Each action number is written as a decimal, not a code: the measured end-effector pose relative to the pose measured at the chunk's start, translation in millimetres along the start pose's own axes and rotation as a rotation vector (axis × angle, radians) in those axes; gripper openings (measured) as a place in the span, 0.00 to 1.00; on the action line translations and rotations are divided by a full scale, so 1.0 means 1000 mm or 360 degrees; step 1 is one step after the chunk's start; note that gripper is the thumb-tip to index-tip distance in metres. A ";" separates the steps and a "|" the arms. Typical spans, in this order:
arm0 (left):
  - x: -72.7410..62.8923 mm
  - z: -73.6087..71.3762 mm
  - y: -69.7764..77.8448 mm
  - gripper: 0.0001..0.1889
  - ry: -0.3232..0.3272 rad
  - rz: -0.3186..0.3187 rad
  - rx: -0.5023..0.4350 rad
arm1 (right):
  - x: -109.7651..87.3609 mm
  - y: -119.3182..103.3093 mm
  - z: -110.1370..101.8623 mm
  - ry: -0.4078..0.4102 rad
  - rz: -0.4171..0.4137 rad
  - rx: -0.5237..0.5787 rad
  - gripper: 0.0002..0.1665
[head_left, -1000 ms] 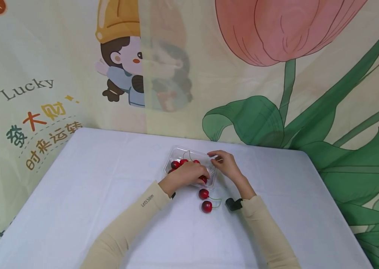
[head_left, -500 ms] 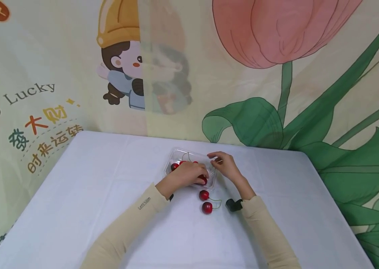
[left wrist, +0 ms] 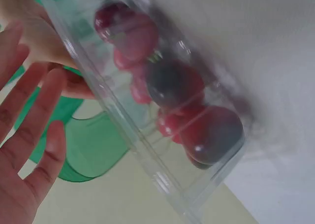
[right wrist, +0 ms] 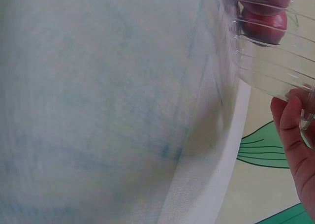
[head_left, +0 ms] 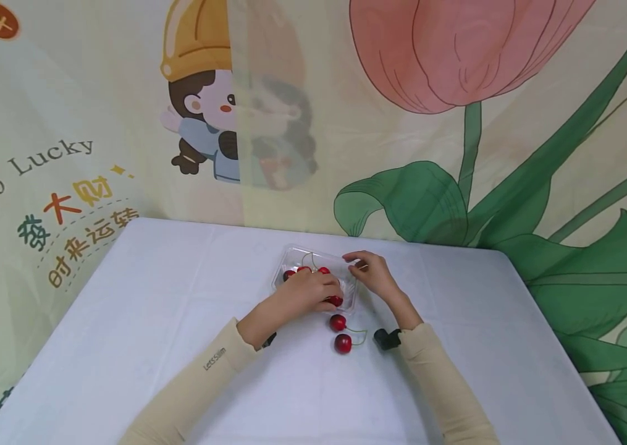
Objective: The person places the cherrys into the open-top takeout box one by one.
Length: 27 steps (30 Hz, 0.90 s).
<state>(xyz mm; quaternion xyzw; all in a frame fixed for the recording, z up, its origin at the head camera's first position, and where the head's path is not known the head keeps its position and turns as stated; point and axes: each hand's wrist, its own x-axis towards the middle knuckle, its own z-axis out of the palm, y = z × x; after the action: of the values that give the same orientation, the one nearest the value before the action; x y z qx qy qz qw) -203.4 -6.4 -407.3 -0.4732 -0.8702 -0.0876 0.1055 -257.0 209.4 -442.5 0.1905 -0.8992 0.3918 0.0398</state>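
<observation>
A clear plastic box (head_left: 349, 285) with several dark red cherries (left wrist: 211, 135) in it sits on the table. My left hand (head_left: 310, 290) is over its front part, fingers spread and slightly bent in the left wrist view, apart from the fruit. One cherry (head_left: 335, 301) shows just beside the left fingertips. At the back right corner, my right hand (head_left: 375, 272) holds the rim, its fingers (right wrist: 290, 115) against the clear wall in the right wrist view. Two cherries (head_left: 343, 343) joined by green stems lie on the cloth in front of the box.
A white cloth (head_left: 224, 383) covers the table. Behind it hangs a printed backdrop (head_left: 291, 210) with a large tulip and a cartoon figure. A black wrist camera (head_left: 387, 339) is strapped at the right wrist.
My left hand has shifted a little to the left and its forearm has drawn back left. The right hand stays at the box corner. The two joined cherries lie where they were.
</observation>
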 end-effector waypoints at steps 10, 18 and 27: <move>-0.023 -0.003 0.027 0.18 0.0277 0.0157 -0.0188 | 0.001 0.001 -0.001 -0.0008 -0.0002 -0.0013 0.15; -0.023 0.015 0.046 0.17 0.0015 0.0279 -0.0081 | 0.000 0.000 -0.001 0.0007 0.0046 -0.0006 0.15; -0.015 0.031 0.057 0.17 -0.0284 0.0169 0.0124 | -0.001 -0.001 0.001 0.0008 0.0025 -0.0014 0.15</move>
<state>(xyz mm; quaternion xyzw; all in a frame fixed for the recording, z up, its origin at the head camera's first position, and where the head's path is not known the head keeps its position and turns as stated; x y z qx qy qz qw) -150.4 20.0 -438.5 -0.5202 -0.8525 -0.0055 0.0503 -256.0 208.2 -442.1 0.1823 -0.9023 0.3887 0.0399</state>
